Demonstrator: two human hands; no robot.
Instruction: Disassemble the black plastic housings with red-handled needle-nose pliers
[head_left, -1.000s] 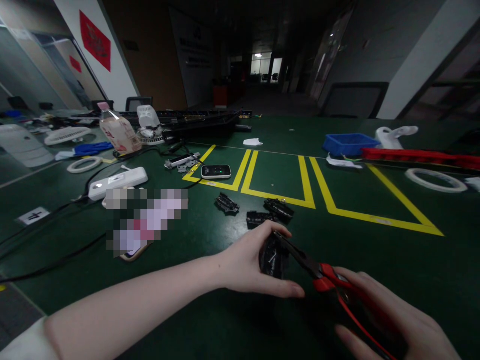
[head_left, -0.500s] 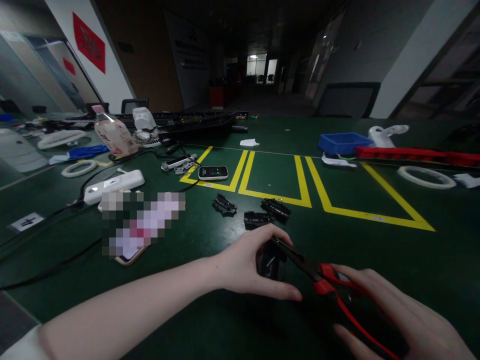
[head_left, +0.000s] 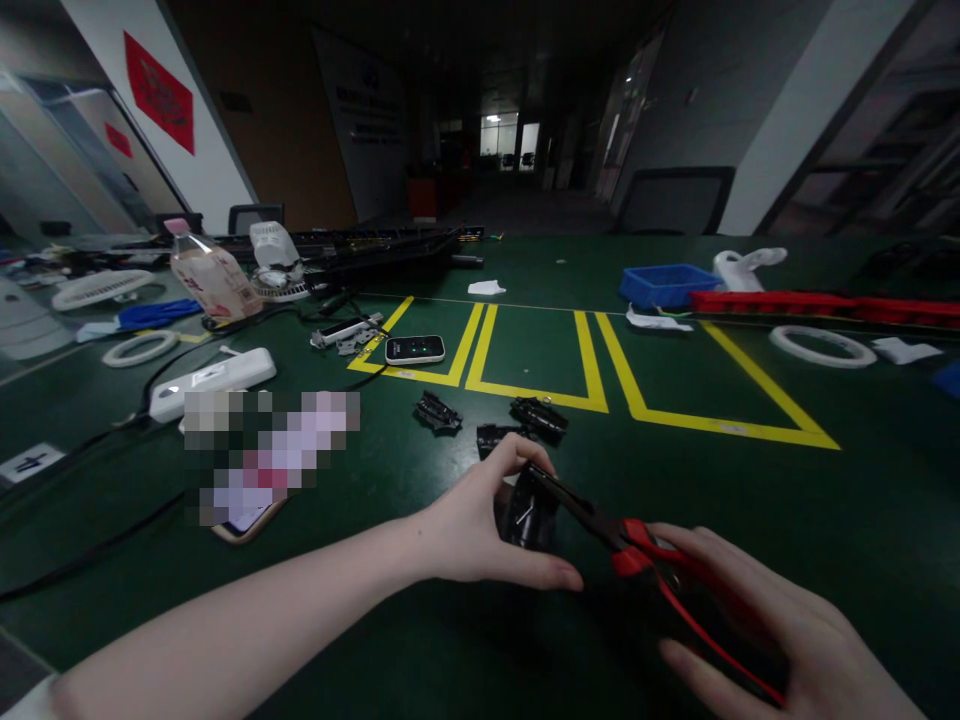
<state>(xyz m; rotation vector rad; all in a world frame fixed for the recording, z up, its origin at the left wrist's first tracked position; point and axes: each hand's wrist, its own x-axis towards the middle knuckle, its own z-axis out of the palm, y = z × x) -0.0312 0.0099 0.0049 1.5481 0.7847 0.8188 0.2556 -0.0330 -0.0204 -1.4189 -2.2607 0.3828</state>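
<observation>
Between the thumb and fingers of my left hand point(head_left: 480, 520) is a glossy black plastic part point(head_left: 531, 512), held above the table. My right hand point(head_left: 780, 610) grips red-handled long-nose pliers point(head_left: 634, 545), its fingers on the upper handle and the thumb near the lower one. The pliers' dark jaws reach the top edge of the part; whether they bite on it I cannot tell. Just beyond my left hand lie more black parts: one at the left point(head_left: 437, 413), another at the right point(head_left: 539, 418), and a third partly hidden behind my fingers point(head_left: 501, 437).
A phone point(head_left: 247, 525), partly blurred out, and a white power strip point(head_left: 214, 383) lie left with black cables. A small device point(head_left: 415, 349) sits by the yellow tape outlines point(head_left: 536, 400). Farther back are a bottle point(head_left: 214, 275), a blue bin point(head_left: 667, 286) and a tape roll point(head_left: 823, 346).
The whole view has shifted slightly. Both hands, the black part and the pliers appear a little farther left, and more of the held part's face shows. Both grips stay the same.
</observation>
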